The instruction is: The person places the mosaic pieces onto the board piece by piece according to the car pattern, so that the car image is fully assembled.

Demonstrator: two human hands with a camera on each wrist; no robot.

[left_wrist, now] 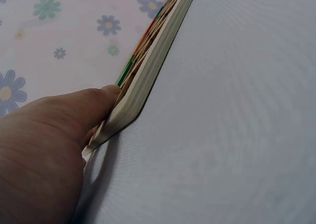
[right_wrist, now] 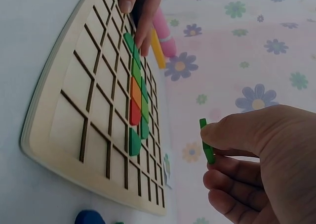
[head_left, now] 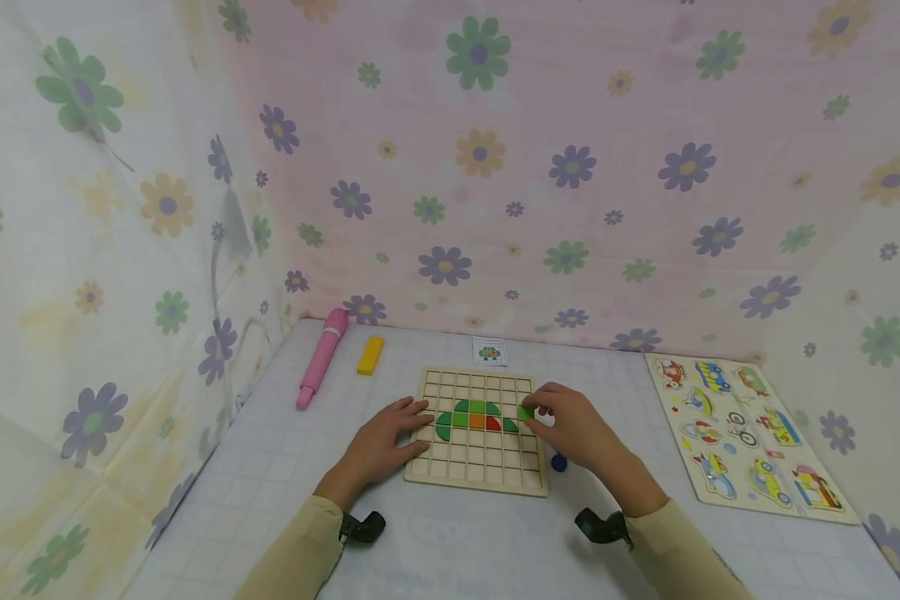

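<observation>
You pinch a green tile [right_wrist: 209, 153] in your right hand [head_left: 574, 427] near the wooden grid board's [head_left: 477, 487] right edge, left hand [head_left: 381, 438] resting loosely opposite; placing seems in hand, next calling for careful alignment.

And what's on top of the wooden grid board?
On the wooden grid board are green pieces, an orange piece and a red piece, set in its squares. The left hand rests on its left edge; the part beneath is hidden.
</observation>
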